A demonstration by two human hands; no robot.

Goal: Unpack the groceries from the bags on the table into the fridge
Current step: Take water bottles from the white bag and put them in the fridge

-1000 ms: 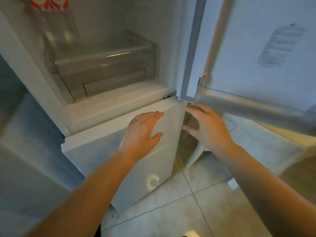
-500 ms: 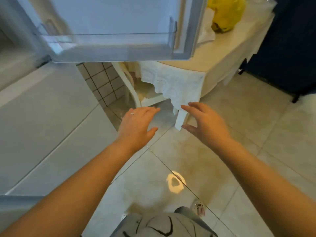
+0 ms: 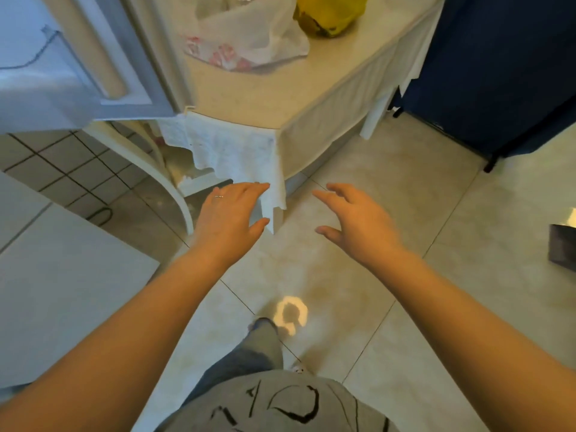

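Step in hand, as judged: between fridge and table, reaching out for the next item. Both hands empty.

Left hand, centre of frame: fingers straight and close together, thumb splayed out, holding nothing. It hangs in front of the drooping corner of the tablecloth; contact cannot be told.

Right hand, just right of centre: fingers loosely spread, slightly bent, thumb apart, nothing in it, over bare floor tile.

Groceries: 2 bags on the table at top centre. White plastic bag with red print low on it; yellow bag just to its right, the 2 touching or nearly so. Both well apart from the hands.

Fridge door stands open at upper left, its edge close to the table.

Next move probably calls for stepping forward and lifting both hands up to a bag mouth.

Hard to make out: bag contents, hidden by the plastic; bag tops cut off by the frame; fridge interior out of view; dark object at right edge cropped, unidentified.
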